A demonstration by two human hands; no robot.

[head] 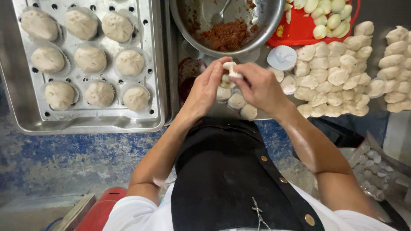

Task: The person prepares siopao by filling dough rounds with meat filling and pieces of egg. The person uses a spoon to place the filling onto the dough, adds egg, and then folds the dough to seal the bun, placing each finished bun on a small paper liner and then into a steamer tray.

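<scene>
Both my hands meet over the metal table, pinching one white piece of dough (231, 68) between their fingertips. My left hand (205, 87) cups it from the left and my right hand (260, 87) from the right. Just below them lie a few flattened dough rounds (236, 102). A steel bowl (257, 36) holding reddish-brown minced filling (226, 35) and a spoon (219, 15) stands right behind my hands.
A perforated steel tray (150, 85) at the left carries several filled buns in paper cups. A heap of dough pieces (334, 75) lies at the right, with an empty paper cup (281, 57) and a red tray (299, 32) of peeled eggs behind it.
</scene>
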